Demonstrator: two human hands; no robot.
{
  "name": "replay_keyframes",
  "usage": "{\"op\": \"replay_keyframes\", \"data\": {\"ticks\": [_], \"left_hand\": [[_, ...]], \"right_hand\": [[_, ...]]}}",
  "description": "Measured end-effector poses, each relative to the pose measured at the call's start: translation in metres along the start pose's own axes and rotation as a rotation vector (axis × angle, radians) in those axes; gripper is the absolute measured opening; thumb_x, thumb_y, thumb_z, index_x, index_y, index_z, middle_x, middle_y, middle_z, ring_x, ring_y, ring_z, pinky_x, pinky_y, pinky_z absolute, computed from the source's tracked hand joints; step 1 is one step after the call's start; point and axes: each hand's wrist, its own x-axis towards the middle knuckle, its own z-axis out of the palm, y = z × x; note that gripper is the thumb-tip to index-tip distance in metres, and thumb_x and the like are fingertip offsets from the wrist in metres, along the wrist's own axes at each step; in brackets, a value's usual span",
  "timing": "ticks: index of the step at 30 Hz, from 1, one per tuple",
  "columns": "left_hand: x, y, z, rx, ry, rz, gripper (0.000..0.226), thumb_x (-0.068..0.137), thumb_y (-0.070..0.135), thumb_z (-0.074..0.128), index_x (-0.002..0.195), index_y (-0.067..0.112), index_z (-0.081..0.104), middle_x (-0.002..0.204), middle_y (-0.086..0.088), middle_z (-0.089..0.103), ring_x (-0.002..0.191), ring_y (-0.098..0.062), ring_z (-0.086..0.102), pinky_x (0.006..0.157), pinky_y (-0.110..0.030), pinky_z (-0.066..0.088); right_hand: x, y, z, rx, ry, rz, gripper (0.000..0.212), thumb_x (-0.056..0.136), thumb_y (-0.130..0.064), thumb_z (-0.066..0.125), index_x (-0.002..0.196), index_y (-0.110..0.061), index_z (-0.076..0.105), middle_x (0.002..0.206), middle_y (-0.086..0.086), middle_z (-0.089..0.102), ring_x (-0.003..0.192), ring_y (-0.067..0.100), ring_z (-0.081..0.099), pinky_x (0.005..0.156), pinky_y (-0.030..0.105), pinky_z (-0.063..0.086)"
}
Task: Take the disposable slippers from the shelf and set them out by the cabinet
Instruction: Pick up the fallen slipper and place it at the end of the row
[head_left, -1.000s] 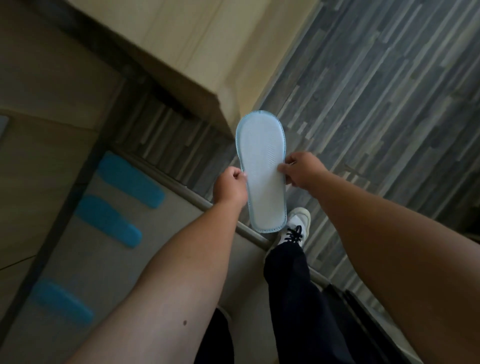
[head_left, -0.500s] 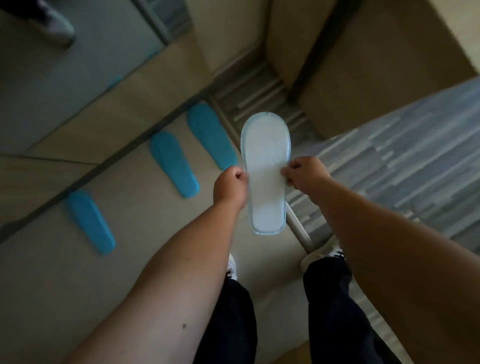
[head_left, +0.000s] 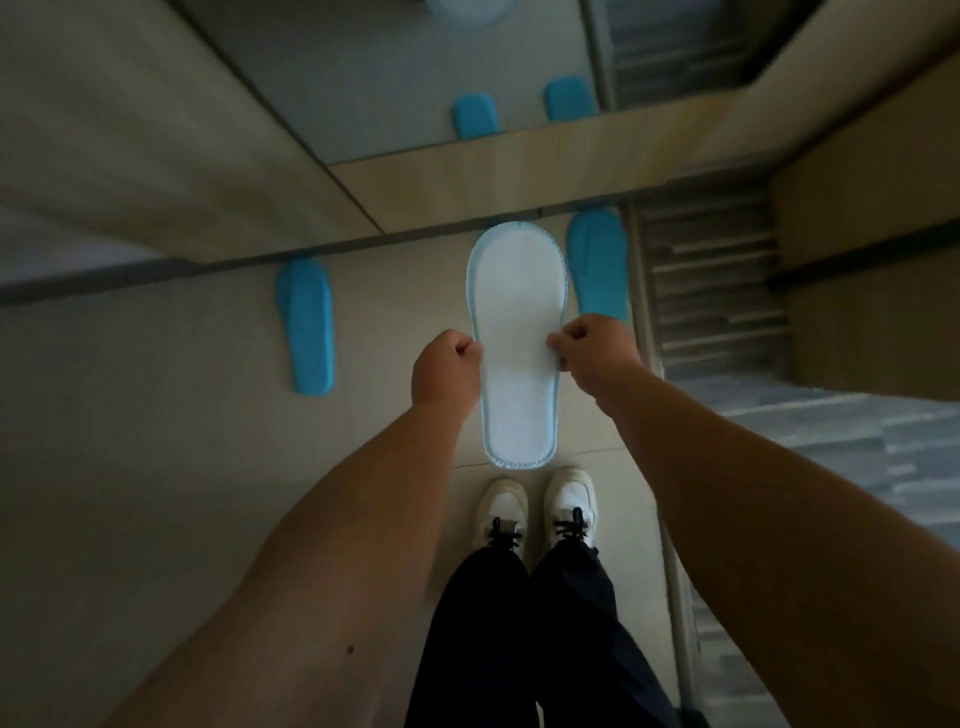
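Nearest us, our white sneakers (head_left: 535, 506) now stand side by side on the pale floor (head_left: 156, 441), squared to the cabinet; half a second ago the legs were apart and the view ran at a slant, so we have turned to face the spot. Above the toes, the left hand (head_left: 447, 371) and right hand (head_left: 595, 353) each pinch one edge of the white slipper (head_left: 517, 343), fingers curled tight, sole up, toe pointing away, held off the floor. The grip matches the earlier frame. Beyond it, a blue slipper (head_left: 597, 265) lies just right of the held one and another blue slipper (head_left: 306, 325) well to the left, both toes against the cabinet (head_left: 493, 171) base. We judge the gap between them is the target: lowering and flipping come next.
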Motion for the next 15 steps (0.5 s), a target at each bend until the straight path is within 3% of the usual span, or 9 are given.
{"op": "replay_keyframes", "data": {"ticks": [4,9,15], "left_hand": [[0.004,-0.022,-0.031,-0.056,0.07,-0.074,0.015,0.091,0.024,0.054,0.087,0.013,0.063,0.088,-0.009,0.068,0.081,-0.027,0.059,0.07,-0.032,0.044],[0.008,-0.048,-0.069,-0.121,0.149,-0.143,0.013,0.091,0.024,0.052,0.082,0.017,0.06,0.079,-0.002,0.062,0.074,-0.021,0.056,0.06,-0.027,0.036],[0.013,-0.094,-0.119,-0.142,0.196,-0.176,0.017,0.093,0.024,0.052,0.09,0.011,0.064,0.089,-0.008,0.067,0.078,-0.02,0.054,0.068,-0.027,0.036]], "right_hand": [[0.002,-0.031,0.029,-0.082,-0.075,-0.07,0.014,0.084,-0.024,0.067,0.075,-0.014,0.063,0.08,0.013,0.071,0.079,0.031,0.067,0.066,0.038,0.053],[-0.006,-0.065,0.066,-0.162,-0.128,-0.136,0.021,0.085,-0.025,0.065,0.067,-0.019,0.058,0.079,0.012,0.071,0.078,0.03,0.067,0.073,0.045,0.056],[-0.02,-0.104,0.124,-0.25,-0.19,-0.184,0.017,0.086,-0.025,0.063,0.075,-0.012,0.064,0.076,0.011,0.07,0.072,0.027,0.062,0.063,0.037,0.051]]}}
